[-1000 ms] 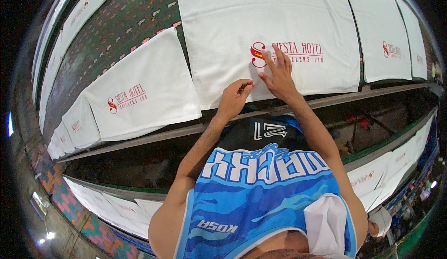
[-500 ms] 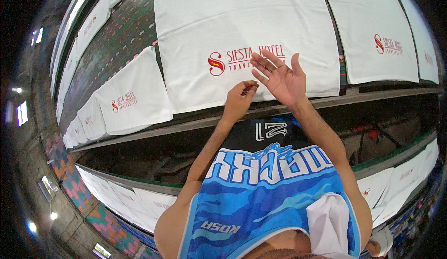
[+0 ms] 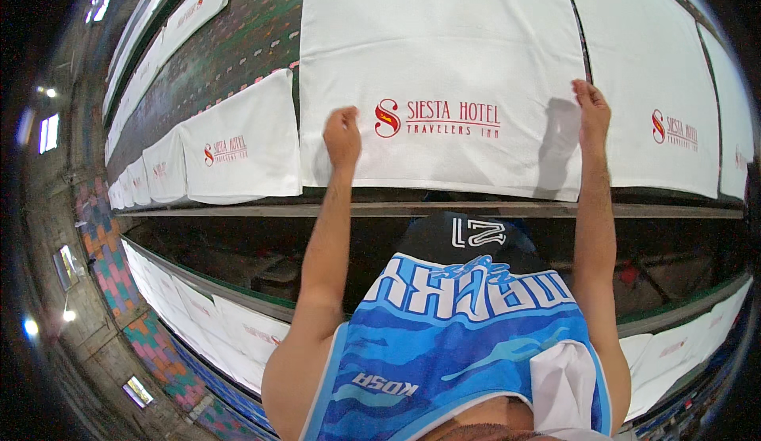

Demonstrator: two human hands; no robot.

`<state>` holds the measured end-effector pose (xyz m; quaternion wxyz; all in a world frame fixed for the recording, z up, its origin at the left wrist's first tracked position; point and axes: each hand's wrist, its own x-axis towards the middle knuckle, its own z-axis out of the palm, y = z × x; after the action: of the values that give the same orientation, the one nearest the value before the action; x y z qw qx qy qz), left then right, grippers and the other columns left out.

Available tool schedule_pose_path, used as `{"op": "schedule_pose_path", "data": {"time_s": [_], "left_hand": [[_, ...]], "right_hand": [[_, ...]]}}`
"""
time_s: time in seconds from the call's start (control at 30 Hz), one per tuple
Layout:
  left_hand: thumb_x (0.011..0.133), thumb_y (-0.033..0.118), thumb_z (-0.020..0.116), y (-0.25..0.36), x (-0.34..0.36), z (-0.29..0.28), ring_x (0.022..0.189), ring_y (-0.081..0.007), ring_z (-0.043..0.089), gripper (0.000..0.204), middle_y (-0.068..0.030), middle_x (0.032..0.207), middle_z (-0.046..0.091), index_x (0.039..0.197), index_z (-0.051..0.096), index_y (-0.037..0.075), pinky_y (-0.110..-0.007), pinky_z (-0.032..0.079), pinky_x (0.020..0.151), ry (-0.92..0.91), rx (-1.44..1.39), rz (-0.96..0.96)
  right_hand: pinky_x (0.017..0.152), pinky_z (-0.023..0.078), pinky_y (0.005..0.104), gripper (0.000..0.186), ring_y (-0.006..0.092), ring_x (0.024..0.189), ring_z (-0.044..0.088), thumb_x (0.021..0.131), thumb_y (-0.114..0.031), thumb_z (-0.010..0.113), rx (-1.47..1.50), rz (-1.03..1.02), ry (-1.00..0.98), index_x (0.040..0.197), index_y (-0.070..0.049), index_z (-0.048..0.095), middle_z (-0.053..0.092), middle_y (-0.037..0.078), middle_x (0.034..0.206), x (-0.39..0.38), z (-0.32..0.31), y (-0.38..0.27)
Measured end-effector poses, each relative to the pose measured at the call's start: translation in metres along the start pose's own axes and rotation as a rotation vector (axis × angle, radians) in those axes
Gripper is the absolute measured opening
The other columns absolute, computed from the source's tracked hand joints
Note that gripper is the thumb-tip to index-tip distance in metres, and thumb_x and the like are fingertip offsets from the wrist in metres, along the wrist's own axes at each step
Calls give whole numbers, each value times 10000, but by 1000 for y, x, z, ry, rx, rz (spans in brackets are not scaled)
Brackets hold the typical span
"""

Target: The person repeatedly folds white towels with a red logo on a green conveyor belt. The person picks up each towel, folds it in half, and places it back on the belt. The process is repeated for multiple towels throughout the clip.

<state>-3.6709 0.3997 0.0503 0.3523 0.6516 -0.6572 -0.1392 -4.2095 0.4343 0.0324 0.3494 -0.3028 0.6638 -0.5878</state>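
Note:
A white towel (image 3: 444,53) with a red and gold printed emblem lies spread flat in front of me. My left hand (image 3: 342,136) hovers over its near left part, fingers curled in and nothing visible in them. Over the near right edge of the same towel is my right hand (image 3: 592,112), its fingers drawn together, also with nothing visible in them. A dark shadow on the cloth beside it shows this hand raised off the towel.
More printed white towels lie alongside, one at the right (image 3: 650,76) and one at the left (image 3: 242,140). A dark speckled board (image 3: 230,53) shows between the left towels. A long rail (image 3: 238,210) runs along the near edge. A white cloth (image 3: 561,385) hangs at my shoulder.
My hands were close together over the towel's near middle, the right one spread open. They have moved apart, left and right, and the right fingers have drawn together.

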Motion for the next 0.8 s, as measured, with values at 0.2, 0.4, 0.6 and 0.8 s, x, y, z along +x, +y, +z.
{"op": "schedule_pose_path", "data": {"time_s": [0.2, 0.4, 0.6, 0.8], "left_hand": [[982, 197, 669, -86, 103, -11, 1230, -384, 602, 345, -207, 1276, 662, 1235, 633, -33, -503, 459, 1059, 116, 336, -4], [961, 304, 690, -106, 175, 12, 1279, -397, 590, 495, -235, 1309, 648, 1279, 613, -67, -519, 451, 1092, -136, 614, -164], [977, 338, 665, -105, 200, -3, 1233, -411, 653, 475, -292, 1291, 675, 1229, 655, -64, -509, 513, 1035, -294, 453, -351], [1003, 334, 661, -123, 203, -25, 1142, -369, 706, 455, -243, 1194, 729, 1261, 631, -39, -468, 532, 991, -210, 251, -361]], "right_hand": [[956, 528, 339, 446, 198, 1062, 691, 983, -326, 723, -571, -92, 91, 1322, -37, 693, 753, 85, 1153, 81, 8, 6], [924, 528, 340, 562, 202, 1059, 665, 947, -349, 779, -794, 25, 202, 1332, 41, 656, 720, 130, 1191, 109, -17, 31], [922, 519, 374, 596, 241, 1029, 669, 913, -382, 797, -577, 207, 52, 1270, 79, 673, 731, 154, 1133, 113, -5, 20], [930, 527, 385, 545, 246, 1044, 669, 943, -325, 790, -322, 230, 42, 1278, 83, 657, 722, 144, 1151, 83, 16, 19]]}}
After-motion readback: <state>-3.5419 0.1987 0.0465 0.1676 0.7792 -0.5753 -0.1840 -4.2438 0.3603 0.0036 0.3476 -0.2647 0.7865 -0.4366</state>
